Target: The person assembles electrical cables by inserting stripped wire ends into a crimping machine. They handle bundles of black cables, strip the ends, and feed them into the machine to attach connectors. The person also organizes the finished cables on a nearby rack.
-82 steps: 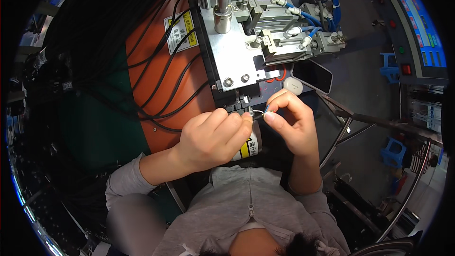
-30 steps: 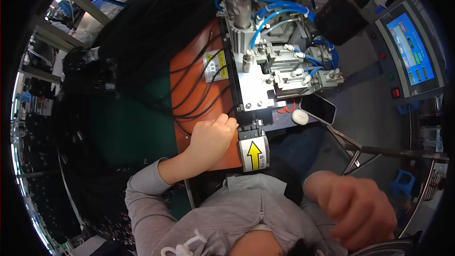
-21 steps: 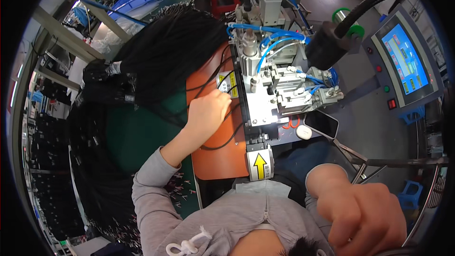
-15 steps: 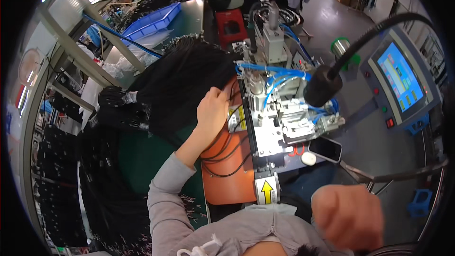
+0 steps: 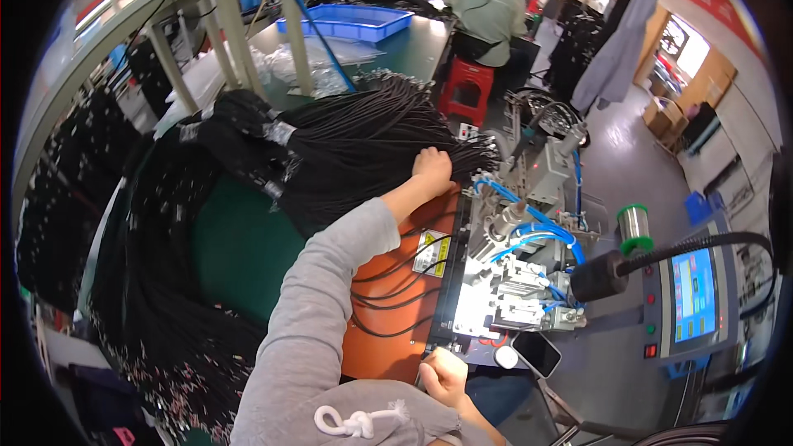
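Observation:
My left hand (image 5: 433, 169) rests on the right end of a thick bundle of black cables (image 5: 355, 136), fingers curled down onto the cables. Exactly how many strands it grips is hidden. My right hand (image 5: 444, 376) is closed at the near edge of an orange board (image 5: 372, 355), thumb against the curled fingers; whatever may be in it cannot be made out. A few loose black cables (image 5: 388, 301) loop across the board. To its right stands a brightly lit metal machine (image 5: 512, 289) with blue air hoses (image 5: 541, 227).
A touch-screen panel (image 5: 694, 293) stands at the right, with a solder spool (image 5: 634, 227) behind the black lamp (image 5: 599, 275). A phone (image 5: 537, 353) and a round white lid (image 5: 505, 357) lie near the machine. A blue tray (image 5: 355, 26) and a seated person (image 5: 487, 16) are farther back.
My left hand has moved away from me onto the cable ends. My right hand has come left from the lower right to the board's near edge. The view has turned.

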A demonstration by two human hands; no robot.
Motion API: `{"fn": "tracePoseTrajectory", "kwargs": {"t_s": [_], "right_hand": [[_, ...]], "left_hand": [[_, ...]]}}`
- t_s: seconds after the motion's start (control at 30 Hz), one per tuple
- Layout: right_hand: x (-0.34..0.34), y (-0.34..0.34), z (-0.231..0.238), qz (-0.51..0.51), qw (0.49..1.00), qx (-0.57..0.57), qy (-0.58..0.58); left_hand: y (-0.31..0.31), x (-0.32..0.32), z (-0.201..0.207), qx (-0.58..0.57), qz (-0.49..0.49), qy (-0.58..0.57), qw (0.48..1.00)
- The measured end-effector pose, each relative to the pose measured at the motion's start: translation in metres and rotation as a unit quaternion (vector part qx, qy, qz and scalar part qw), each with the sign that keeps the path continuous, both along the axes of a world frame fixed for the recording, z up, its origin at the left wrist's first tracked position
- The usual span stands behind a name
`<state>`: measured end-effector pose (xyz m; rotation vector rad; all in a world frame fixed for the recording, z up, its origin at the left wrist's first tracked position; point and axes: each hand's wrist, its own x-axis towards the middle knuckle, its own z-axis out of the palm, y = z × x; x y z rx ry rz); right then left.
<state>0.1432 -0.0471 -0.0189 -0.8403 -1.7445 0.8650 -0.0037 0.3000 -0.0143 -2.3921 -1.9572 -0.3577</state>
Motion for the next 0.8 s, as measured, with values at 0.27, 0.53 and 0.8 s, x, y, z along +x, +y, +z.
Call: {"fn": "tracePoseTrajectory", "kwargs": {"t_s": [0.27, 0.53, 0.8], "right_hand": [[0.002, 0.000, -0.013, -0.031, 0.995, -0.054, 0.082], [0.005, -0.002, -0.012, -0.082, 0.988, -0.108, 0.075], [0.009, 0.000, -0.007, -0.092, 0.992, -0.083, 0.030]], "left_hand": [[0.047, -0.006, 0.008, -0.236, -0.053, 0.018, 0.970], [0.041, 0.008, 0.021, -0.286, -0.024, -0.072, 0.955], [0.004, -0.052, 0.063, -0.290, -0.122, -0.575, 0.755]]}}
